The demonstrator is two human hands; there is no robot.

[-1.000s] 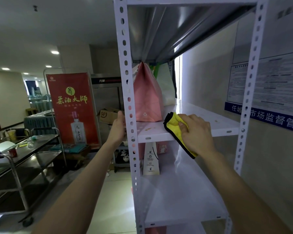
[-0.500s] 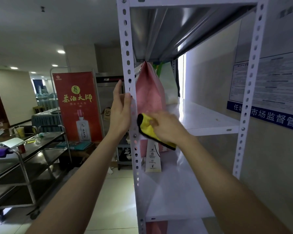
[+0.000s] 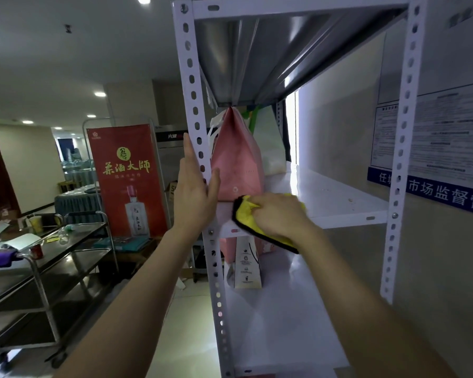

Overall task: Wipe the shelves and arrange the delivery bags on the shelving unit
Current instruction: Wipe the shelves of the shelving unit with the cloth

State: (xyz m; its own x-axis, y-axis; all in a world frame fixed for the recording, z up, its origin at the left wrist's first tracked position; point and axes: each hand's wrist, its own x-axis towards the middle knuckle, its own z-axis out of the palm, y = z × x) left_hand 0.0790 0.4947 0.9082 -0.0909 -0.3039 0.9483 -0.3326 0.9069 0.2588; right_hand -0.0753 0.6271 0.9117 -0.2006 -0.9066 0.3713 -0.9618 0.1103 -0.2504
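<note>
A restaurant's service area — left of the white slotted shelving unit [image 3: 195, 110] stand a stainless steel trolley [image 3: 75, 237], a red liquor banner [image 3: 126, 184] and cloth-draped tables [image 3: 74, 201]; right of it, a market-supervision notice [image 3: 445, 137] hangs on the wall.

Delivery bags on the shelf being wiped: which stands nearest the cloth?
The pink bag, at the front beside the yellow cloth; the white bag stands behind it, farther back.

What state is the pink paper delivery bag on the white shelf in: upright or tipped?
Upright. The pink paper delivery bag stands on its base on the white metal shelf, its peaked top pointing up.
</note>
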